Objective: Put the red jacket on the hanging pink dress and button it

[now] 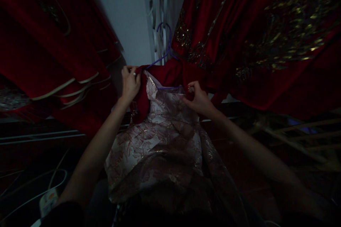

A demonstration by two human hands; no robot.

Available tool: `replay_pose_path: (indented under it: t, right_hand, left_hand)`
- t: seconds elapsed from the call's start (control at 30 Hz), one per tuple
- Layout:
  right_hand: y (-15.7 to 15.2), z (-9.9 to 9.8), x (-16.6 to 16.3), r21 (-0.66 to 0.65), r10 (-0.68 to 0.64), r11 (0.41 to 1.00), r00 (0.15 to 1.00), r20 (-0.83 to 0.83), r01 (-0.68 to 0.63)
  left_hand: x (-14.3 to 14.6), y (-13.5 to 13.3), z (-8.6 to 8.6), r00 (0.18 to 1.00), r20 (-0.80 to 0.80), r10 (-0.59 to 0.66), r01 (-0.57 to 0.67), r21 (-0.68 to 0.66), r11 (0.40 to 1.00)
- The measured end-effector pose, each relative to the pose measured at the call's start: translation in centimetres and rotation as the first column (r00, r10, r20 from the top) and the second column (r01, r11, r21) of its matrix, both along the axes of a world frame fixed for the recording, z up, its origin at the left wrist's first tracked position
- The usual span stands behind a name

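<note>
A pale, shiny patterned dress (pixel 160 142) hangs in front of me on a purple wire hanger (pixel 168 44), its skirt spreading down toward my lap. A red garment (pixel 167 74) lies around the hanger's shoulders, behind and beside the dress's neckline. At the left shoulder end, my left hand (pixel 131 83) is closed on the red cloth; a ring shows on one finger. My right hand (pixel 199 101) is closed at the dress's upper right edge, with red cloth between thumb and fingers. Dim light blurs exactly which layers it pinches.
Red garments (pixel 64 53) with pale trim hang at left. More red cloth with gold sequins (pixel 298 25) hangs at right. A pale door or cabinet (pixel 119 10) stands behind the hanger. At lower left are a white power strip (pixel 48 200) and a white cable (pixel 62 181).
</note>
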State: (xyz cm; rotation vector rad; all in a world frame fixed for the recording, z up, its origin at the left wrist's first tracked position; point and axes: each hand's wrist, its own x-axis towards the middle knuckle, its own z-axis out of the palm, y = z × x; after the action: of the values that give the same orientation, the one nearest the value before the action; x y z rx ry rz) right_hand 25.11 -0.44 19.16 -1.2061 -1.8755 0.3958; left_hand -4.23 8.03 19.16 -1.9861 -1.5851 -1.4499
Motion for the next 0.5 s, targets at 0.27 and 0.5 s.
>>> replay_pose_path:
  t: [0.27,0.5]
  right_hand:
    - [2.4,1.5,3.3,0.185,-0.142,0.975,0.983,0.117,0.119]
    - [6.5,-1.8,-3.7,0.028,0.094,0.995,0.988,-0.120,-0.091]
  left_hand:
    - [-1.0,-4.2,-0.8,0.978,-0.144,-0.149,0.132,-0.122,0.984]
    - [4.7,-3.8,-2.0,0.969,0.005,-0.248,0.244,-0.203,0.948]
